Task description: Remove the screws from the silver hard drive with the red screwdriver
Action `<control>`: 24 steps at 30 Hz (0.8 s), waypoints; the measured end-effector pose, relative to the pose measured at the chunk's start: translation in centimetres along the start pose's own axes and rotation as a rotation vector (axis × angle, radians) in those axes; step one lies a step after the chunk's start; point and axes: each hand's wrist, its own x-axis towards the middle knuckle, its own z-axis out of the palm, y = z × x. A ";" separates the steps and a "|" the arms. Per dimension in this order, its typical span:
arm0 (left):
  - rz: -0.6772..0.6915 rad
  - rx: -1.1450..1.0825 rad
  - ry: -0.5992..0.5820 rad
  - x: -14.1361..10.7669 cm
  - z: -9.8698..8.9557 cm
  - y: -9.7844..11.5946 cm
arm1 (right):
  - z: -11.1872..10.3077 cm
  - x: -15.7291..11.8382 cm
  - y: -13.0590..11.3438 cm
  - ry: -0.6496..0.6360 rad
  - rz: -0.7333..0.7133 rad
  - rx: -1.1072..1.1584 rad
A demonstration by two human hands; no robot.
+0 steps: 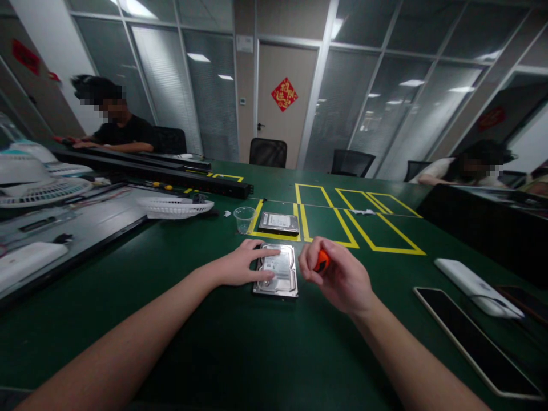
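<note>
A silver hard drive (282,268) lies flat on the green table in front of me. My left hand (240,264) holds it from the left, thumb and forefinger spread over its label and the other fingers bent at its far left corner. Just right of the drive, my right hand (336,274) is closed around an orange-and-black screwdriver handle (322,261). The fingers hide most of that tool, and I cannot make out its shaft or tip. Behind the first drive, a second hard drive (279,223) rests inside a yellow tape outline.
A clear plastic cup (245,219) stands left of the second drive. At right lie a phone (475,339) and a white power bank (477,287) with a cable. White fan parts (175,206) and long black bars (171,174) occupy the left. Two people sit across the table.
</note>
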 end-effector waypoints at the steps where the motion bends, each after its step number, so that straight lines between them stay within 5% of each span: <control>1: 0.005 0.001 0.004 0.0 0.0 0.0 | 0.0 0.0 0.0 -0.011 -0.007 -0.004; 24: 0.003 0.006 0.007 0.0 0.1 -0.1 | -0.1 -0.1 0.1 0.034 -0.034 0.004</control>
